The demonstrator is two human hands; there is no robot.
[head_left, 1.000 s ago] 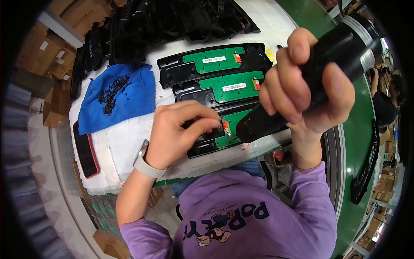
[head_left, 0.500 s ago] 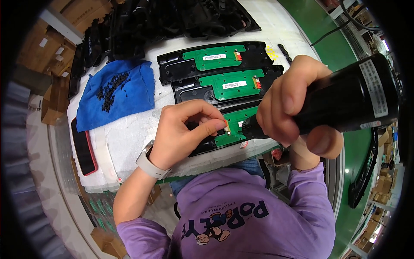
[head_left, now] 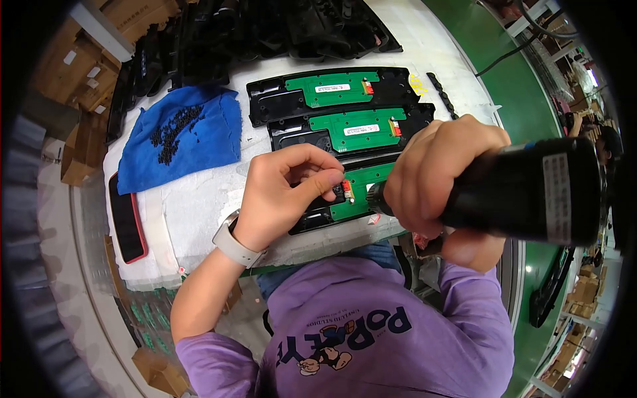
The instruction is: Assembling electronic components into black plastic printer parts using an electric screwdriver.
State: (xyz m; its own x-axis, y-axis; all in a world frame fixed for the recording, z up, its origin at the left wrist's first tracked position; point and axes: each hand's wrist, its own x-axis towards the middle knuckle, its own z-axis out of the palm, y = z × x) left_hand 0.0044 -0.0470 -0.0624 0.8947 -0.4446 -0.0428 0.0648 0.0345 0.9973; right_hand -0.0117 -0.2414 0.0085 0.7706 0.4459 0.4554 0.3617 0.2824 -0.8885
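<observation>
My right hand (head_left: 441, 172) is wrapped round a black electric screwdriver (head_left: 521, 192). Its nose points left and meets the nearest green circuit board (head_left: 355, 203) in this view; whether the bit touches is hidden. Beside that board's red-and-white connector (head_left: 348, 191), my left hand (head_left: 275, 192) has thumb and index fingertips pinched together. Anything between those fingertips is too small to make out. The board lies in a black plastic panel (head_left: 312, 221), partly covered by both hands. Farther back are two similar panels (head_left: 282, 136) with green boards (head_left: 361, 131).
A blue cloth (head_left: 215, 142) with a pile of small black screws (head_left: 174, 132) lies left, beside a red-edged phone (head_left: 128, 225). Black plastic parts (head_left: 265, 33) are heaped at the back. Yellow bits (head_left: 416, 84) and a black strip (head_left: 440, 95) lie at the right.
My left fingertips have shifted slightly up and left from the connector, which shows more now. The screwdriver's rear end has swung down toward me, its nose staying over the nearest board.
</observation>
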